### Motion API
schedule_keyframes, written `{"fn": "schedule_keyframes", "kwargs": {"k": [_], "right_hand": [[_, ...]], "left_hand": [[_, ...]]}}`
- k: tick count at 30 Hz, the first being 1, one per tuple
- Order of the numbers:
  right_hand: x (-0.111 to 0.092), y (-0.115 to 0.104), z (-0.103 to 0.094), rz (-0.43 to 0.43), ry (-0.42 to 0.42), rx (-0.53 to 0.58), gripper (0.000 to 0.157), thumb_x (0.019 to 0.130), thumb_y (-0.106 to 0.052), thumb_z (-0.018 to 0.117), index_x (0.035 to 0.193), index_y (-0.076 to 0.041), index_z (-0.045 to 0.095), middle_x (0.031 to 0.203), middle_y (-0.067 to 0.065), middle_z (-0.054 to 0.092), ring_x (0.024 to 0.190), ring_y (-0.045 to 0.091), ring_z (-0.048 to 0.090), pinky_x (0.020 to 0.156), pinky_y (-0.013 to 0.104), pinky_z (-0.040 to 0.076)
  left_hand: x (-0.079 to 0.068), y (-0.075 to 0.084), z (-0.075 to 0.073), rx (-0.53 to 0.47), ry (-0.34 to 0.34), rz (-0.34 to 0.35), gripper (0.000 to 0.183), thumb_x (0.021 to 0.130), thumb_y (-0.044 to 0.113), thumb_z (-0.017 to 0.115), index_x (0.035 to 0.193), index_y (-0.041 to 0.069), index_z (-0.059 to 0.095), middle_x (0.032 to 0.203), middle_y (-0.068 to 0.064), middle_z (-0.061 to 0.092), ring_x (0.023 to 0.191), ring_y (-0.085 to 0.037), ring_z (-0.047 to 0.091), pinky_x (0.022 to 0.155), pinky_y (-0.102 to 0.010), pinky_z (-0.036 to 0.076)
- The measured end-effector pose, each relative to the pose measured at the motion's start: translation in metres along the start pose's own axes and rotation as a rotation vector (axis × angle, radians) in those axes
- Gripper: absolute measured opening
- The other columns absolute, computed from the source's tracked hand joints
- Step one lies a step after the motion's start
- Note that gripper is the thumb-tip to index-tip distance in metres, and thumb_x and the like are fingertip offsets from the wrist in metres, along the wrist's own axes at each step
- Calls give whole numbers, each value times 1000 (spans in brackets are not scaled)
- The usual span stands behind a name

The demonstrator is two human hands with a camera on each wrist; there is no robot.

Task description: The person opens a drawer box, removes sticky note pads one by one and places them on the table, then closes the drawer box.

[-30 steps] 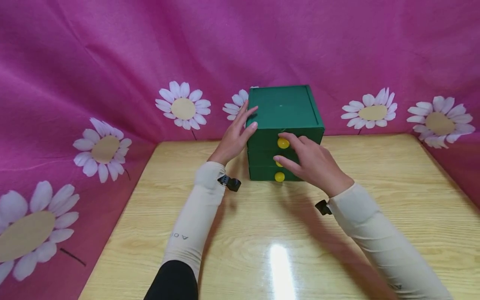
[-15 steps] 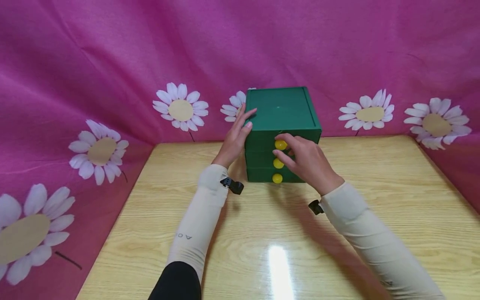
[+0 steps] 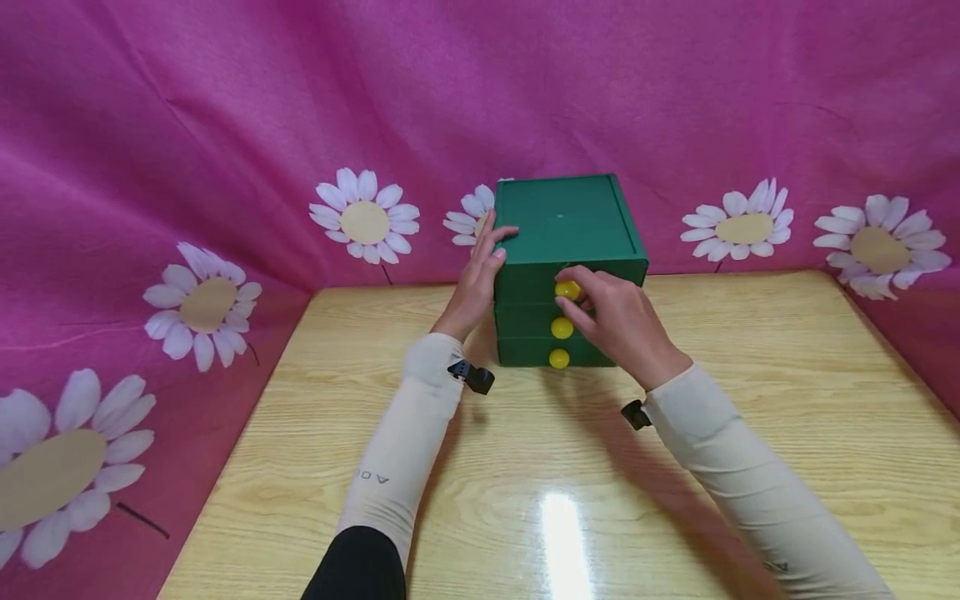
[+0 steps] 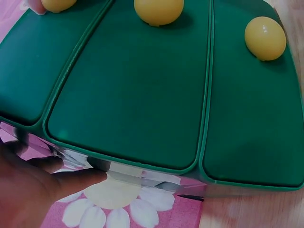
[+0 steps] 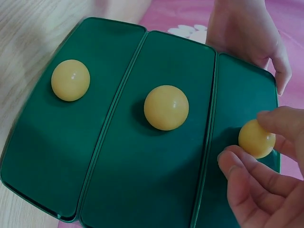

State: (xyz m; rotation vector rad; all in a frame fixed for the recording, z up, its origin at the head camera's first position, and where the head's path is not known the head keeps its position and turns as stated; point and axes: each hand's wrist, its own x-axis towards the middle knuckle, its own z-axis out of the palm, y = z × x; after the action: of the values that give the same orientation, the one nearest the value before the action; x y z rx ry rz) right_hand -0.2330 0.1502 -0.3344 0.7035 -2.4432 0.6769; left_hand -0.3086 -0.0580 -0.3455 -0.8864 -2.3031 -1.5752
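A green cabinet with three closed drawers stands on the table, each drawer fitted with a round yellow knob. Around the top knob, my right hand curls its thumb and fingers in a pinch. Below it are the middle knob and the bottom knob, both untouched. My left hand lies along the cabinet's left side, its fingers fairly straight and one fingertip over the top edge. In the left wrist view the left fingers spread beside the drawer fronts.
The cabinet sits at the back of the light wooden table, close to a pink cloth backdrop printed with white daisies. The cloth also covers the left and right sides. A small black camera is worn on each wrist.
My right hand's thumb and fingers have drawn in closer round the top knob, exposing the middle knob. My left hand stays at the cabinet's side, shifted slightly. The drawers remain closed.
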Motion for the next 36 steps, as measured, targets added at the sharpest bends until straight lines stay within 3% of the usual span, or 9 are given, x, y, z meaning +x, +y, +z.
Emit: {"fn": "schedule_keyframes", "kwargs": {"k": [8, 19, 22, 29, 36], "right_hand": [[-1, 1, -1, 13, 7, 18, 27, 82, -21, 65, 108, -16, 57, 81, -4, 61, 65, 7, 59, 58, 29, 50], [0, -2, 1, 20, 32, 37, 27, 82, -20, 65, 107, -14, 58, 79, -1, 62, 64, 9, 60, 58, 30, 50], [-1, -2, 1, 15, 40, 25, 27, 82, -21, 65, 107, -14, 58, 78, -1, 62, 63, 9, 60, 57, 30, 50], [-2, -3, 1, 13, 43, 12, 26, 82, -22, 64, 106, -14, 59, 77, 0, 61, 63, 9, 59, 57, 30, 50], [-2, -6, 0, 25, 29, 19, 27, 81, -19, 65, 106, -13, 59, 76, 0, 61, 63, 10, 59, 57, 30, 50]], "left_hand": [[-9, 33, -2, -24, -22, -28, 41, 96, 23, 21, 133, 9, 35, 151, -6, 1, 137, -19, 1, 107, -48, 12], [-1, -3, -2, 34, -39, 5, 41, 97, 32, 18, 132, 22, 36, 152, 5, 0, 136, -5, 0, 107, -45, 14], [-2, -1, -4, 22, -53, 25, 40, 97, 29, 20, 131, 18, 38, 152, 2, 0, 137, -10, 1, 106, -46, 14], [-9, 24, -8, -9, -70, 34, 41, 97, 23, 21, 131, 9, 37, 152, -5, 1, 138, -18, 3, 106, -47, 15], [-9, 22, -11, -41, -87, 7, 41, 97, 25, 22, 132, 11, 37, 152, 1, -1, 137, -16, 4, 104, -51, 17]]}}
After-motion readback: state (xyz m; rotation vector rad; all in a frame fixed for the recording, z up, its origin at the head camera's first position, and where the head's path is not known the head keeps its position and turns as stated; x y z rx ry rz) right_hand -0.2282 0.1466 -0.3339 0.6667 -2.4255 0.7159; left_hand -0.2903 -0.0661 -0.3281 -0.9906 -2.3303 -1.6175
